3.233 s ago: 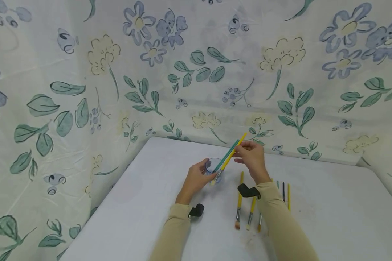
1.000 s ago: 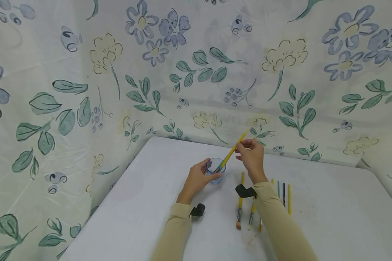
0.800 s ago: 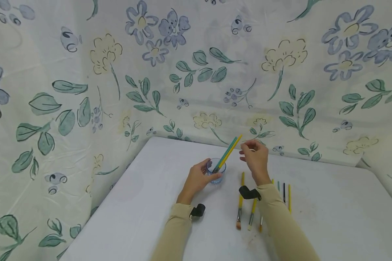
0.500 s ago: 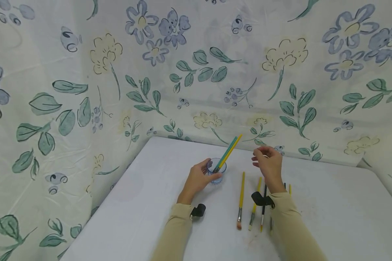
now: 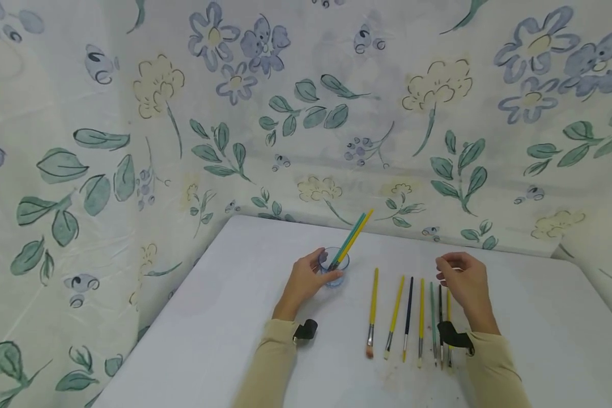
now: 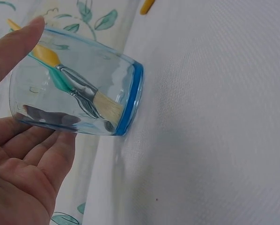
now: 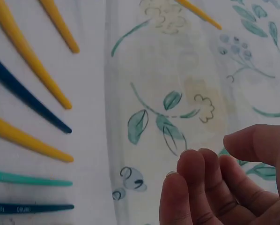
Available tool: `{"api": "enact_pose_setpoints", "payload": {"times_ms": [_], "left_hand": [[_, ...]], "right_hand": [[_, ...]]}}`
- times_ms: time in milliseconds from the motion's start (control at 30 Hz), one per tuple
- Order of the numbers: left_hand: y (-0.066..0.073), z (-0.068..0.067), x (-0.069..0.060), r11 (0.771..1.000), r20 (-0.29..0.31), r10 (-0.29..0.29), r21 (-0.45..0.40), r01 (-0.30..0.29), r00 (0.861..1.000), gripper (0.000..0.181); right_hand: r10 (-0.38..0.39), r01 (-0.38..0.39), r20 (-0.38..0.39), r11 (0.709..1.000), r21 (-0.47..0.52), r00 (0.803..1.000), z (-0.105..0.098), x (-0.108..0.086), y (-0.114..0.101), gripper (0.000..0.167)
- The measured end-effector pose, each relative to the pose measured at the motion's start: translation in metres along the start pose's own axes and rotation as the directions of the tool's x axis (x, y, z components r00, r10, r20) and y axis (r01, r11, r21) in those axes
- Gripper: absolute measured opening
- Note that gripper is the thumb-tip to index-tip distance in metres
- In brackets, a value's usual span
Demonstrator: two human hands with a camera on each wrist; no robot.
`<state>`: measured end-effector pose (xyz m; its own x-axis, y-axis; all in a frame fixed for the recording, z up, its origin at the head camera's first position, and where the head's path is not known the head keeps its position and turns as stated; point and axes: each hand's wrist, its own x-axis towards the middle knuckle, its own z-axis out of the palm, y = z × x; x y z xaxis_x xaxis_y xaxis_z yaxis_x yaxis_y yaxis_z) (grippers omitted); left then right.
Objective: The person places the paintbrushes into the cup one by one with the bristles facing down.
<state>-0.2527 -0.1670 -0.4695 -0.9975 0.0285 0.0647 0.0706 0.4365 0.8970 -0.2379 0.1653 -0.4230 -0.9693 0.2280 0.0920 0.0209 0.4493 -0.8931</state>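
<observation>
R hand empty, fingers loosely bent, closest to row of thin yellow, green & dark paintbrushes: left/near of fingertips, long way near-far. L hand grips clear bluish round cup.

Right wrist view: I find small pale print running along a dark blue brush handle, lowest in the row at the left. It sits in two short groups, one by the view's edge, one a little nearer the tip. Too small and blurred for me to read; letters or numerals, I cannot tell. No legible text.
</observation>
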Motion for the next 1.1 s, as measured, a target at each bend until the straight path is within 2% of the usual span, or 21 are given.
{"api": "enact_pose_setpoints", "payload": {"times_ms": [267, 533, 667, 833, 1100], "left_hand": [[0.002, -0.003, -0.001, 1.0, -0.023, 0.0, -0.025, 0.0, 1.0, 0.091], [0.0, 0.0, 0.002, 1.0, -0.014, -0.001, -0.012, 0.001, 1.0, 0.091], [-0.003, 0.003, 0.002, 1.0, -0.006, -0.013, 0.0, 0.013, 1.0, 0.09], [-0.002, 0.004, 0.0, 1.0, -0.008, -0.03, 0.003, 0.03, 1.0, 0.09], [0.0, 0.003, 0.002, 1.0, -0.016, -0.014, 0.008, 0.014, 1.0, 0.091]], "right_hand": [[0.033, -0.034, -0.013, 0.994, -0.105, 0.999, -0.014, 0.005, 0.016, 0.034], [0.12, -0.116, 0.002, 0.962, -0.249, 0.993, -0.024, 0.001, 0.035, 0.039], [0.161, -0.142, 0.039, 0.944, -0.298, 0.986, -0.027, -0.001, 0.041, 0.041], [0.181, -0.142, 0.085, 0.929, -0.341, 0.98, -0.027, -0.001, 0.048, 0.041], [0.22, -0.149, 0.143, 0.908, -0.392, 0.965, -0.027, 0.003, 0.053, 0.042]]}}
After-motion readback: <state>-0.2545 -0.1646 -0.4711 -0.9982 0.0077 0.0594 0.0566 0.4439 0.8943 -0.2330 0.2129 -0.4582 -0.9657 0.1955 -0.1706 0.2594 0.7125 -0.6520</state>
